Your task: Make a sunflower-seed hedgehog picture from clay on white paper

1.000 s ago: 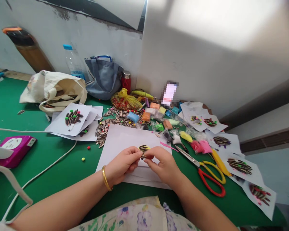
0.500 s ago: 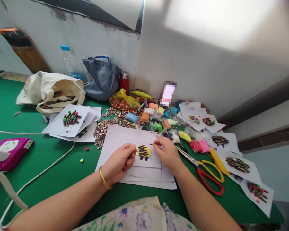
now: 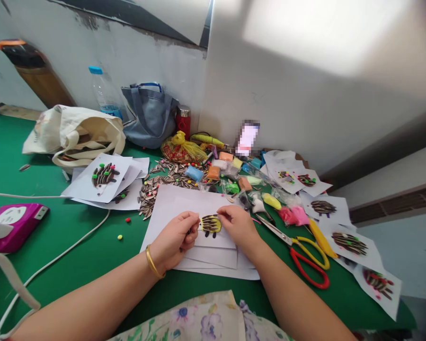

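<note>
A yellow clay hedgehog (image 3: 217,227) with dark striped sunflower seeds pressed onto its body lies on white paper (image 3: 170,203) in front of me. Several dark oval pieces form its feet. My right hand (image 3: 239,226) is closed in a pinch at the hedgehog's upper right edge, with a sunflower seed (image 3: 218,216) at its fingertips. To the left, my left hand (image 3: 179,234) is curled with thumb and forefinger together. Dark sunflower seeds (image 3: 189,231) show between its fingers; how many is hidden.
Loose sunflower seeds (image 3: 148,201) and bagged clay packs (image 3: 213,172) lie behind the paper. Scissors (image 3: 294,241) rest to the right, beside finished seed pictures (image 3: 351,244). A paper stack (image 3: 80,187), white cable (image 3: 71,259) and magenta device (image 3: 21,232) are leftward.
My right hand has moved left with the sunflower seed, from beside the hedgehog to its upper right edge. My left hand has barely moved.
</note>
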Demonstrator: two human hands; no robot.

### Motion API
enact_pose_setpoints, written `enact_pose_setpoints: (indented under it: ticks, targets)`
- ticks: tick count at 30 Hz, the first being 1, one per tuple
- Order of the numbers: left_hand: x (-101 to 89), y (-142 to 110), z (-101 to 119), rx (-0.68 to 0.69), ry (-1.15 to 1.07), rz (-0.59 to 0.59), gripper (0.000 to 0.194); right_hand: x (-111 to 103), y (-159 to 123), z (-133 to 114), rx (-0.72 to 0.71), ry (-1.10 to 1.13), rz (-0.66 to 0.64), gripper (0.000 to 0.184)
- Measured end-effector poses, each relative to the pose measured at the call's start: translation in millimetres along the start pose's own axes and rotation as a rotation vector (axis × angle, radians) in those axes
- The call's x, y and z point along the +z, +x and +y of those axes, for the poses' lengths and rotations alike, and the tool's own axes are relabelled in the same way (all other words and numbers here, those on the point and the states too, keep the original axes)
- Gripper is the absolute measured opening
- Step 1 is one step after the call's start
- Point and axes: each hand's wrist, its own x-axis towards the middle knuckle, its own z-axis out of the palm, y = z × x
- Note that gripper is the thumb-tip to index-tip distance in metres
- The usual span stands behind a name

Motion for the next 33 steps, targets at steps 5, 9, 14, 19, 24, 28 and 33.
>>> enact_pose_setpoints:
  ticks: [5,9,14,19,24,28,33]
  targets:
    - [-1.3,4,1,0.062,-0.043,0.090,0.025,1,1,-1,-0.058,-0.053,0.022,0.015]
    - [-2.5,8,2,0.135,-0.074,0.167,0.026,3,1,0,-0.063,-0.078,0.009,0.015]
    - [-5.8,12,1,0.143,-0.079,0.188,0.026,5,1,0,-0.064,-0.092,0.003,0.014]
    - [-5.8,12,0,0.138,-0.072,0.199,0.025,6,2,-1,-0.075,-0.125,-0.008,0.014]
    - [-4.9,12,0,0.139,-0.065,0.201,0.025,8,2,1,-0.093,-0.160,-0.022,0.015]
    - [-5.4,13,-1,0.136,-0.058,0.199,0.025,8,4,2,-0.090,-0.181,-0.043,0.016]
    - [-4.7,12,-1,0.135,-0.058,0.202,0.025,8,5,0,-0.077,-0.198,-0.068,0.017]
